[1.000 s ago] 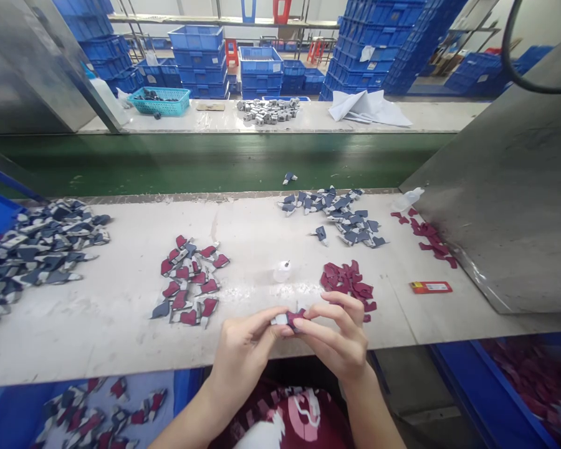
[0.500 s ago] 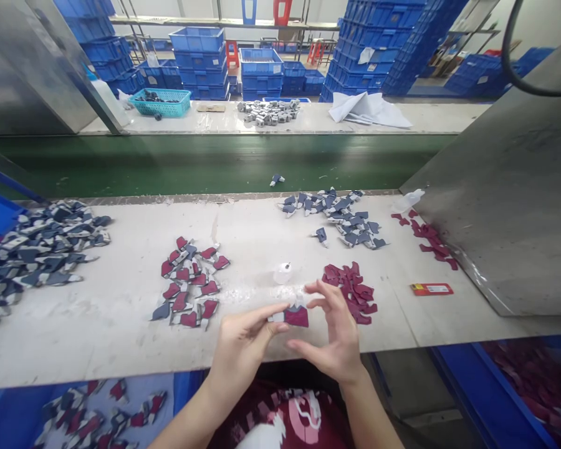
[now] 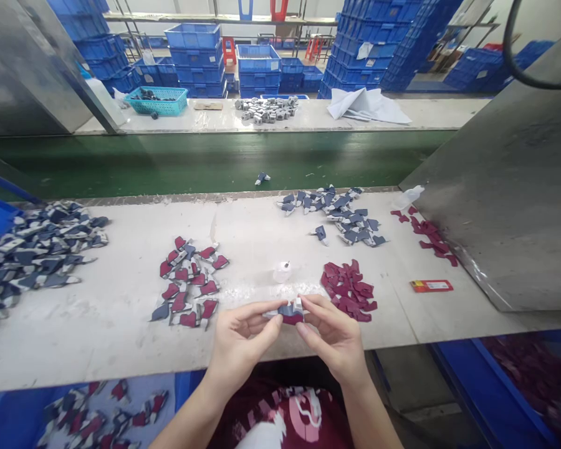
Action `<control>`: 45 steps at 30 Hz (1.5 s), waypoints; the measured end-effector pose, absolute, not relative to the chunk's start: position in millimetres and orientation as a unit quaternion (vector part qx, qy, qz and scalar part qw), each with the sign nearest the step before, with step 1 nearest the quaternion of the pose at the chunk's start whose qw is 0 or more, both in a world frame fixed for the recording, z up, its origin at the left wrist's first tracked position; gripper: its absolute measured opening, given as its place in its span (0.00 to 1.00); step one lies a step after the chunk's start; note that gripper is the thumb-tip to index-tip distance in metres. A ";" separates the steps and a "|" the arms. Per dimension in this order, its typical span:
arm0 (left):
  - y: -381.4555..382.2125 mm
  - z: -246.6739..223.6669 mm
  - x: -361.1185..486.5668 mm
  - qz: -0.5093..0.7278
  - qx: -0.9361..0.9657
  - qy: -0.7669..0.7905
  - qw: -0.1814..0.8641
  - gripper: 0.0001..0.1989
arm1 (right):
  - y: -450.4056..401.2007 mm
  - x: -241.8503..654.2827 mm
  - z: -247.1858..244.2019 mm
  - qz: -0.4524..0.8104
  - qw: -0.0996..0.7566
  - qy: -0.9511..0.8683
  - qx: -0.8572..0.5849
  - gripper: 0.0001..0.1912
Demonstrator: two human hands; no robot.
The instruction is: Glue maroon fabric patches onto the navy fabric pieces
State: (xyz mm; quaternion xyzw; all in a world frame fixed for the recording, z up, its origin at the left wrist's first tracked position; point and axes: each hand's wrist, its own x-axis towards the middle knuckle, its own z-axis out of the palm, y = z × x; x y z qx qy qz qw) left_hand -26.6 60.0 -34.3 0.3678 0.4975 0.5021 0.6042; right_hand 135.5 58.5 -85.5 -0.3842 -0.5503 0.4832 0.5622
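Head view: right fingers (image 3: 315, 339), earlier apart, now clamped, like the left fingers (image 3: 267, 337), on the maroon-and-grey piece (image 3: 290, 319)

Over on the worktop (image 3: 247, 237), a container (image 3: 282, 273) stands behind the part (image 3: 286, 310) in the person's fingers (image 3: 267, 337), between a parts cluster (image 3: 199, 279), left, and a cutout heap (image 3: 346, 290), right. Past it runs a belt (image 3: 191, 162), a single piece (image 3: 262, 178) on it

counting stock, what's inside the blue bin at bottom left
The blue bin holds maroon, grey and white pieces; the worktable hides its far part, and anything beneath the pieces is covered.
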 end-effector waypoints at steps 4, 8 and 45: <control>61.9 -37.4 -31.2 0.485 0.380 0.504 0.606 0.09 | 58.4 132.5 -84.2 0.503 0.568 -0.524 -0.387 0.17; 62.5 -39.9 -33.4 0.475 0.387 0.509 0.604 0.09 | 59.8 130.3 -80.4 0.504 0.574 -0.522 -0.379 0.17; 312.9 -18.1 -143.1 0.142 0.678 0.720 0.031 0.23 | 84.5 127.0 -129.9 0.149 0.346 -0.761 -0.528 0.18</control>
